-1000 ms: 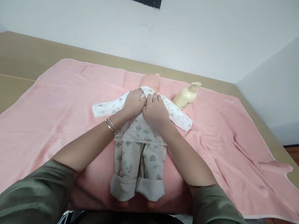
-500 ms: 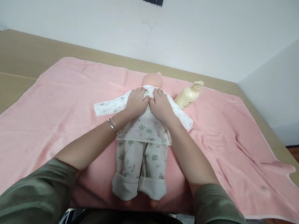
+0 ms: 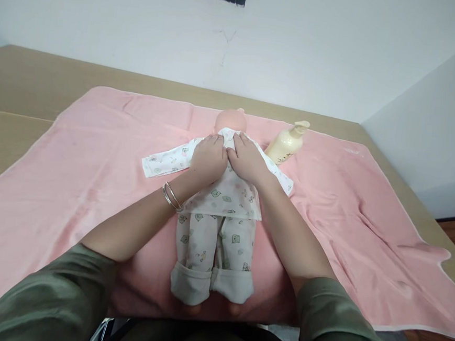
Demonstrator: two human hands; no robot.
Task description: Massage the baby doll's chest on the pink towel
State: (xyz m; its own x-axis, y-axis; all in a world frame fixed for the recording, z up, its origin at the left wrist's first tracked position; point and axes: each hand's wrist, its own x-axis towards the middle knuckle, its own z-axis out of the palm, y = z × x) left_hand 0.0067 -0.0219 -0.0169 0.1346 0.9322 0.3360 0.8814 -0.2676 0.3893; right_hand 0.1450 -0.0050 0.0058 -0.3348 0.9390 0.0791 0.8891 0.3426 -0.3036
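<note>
A baby doll (image 3: 231, 120) lies stretched out with its bald head at the far end; no face shows. It wears a white printed top (image 3: 229, 194) and matching trousers (image 3: 234, 244) with turned-up cuffs, and its feet peek out below. My left hand (image 3: 209, 159) rests on the left of the doll's upper body, fingers lying over the cloth, two bangles on the wrist. Opposite it, my right hand (image 3: 247, 160) lies flat on the right side. The thumbs nearly meet in the middle. The hands cover much of the shoulders.
A pink blanket (image 3: 104, 182) with a few wrinkles covers much of the wooden table (image 3: 53, 78). A cream pump bottle (image 3: 287, 144) leans over on the blanket, close to the doll's right-hand sleeve. White walls (image 3: 319, 51) rise behind and at the right.
My left thumb has drawn in closer to its hand. Both hands remain on the doll's upper body, and the view has shifted very slightly.
</note>
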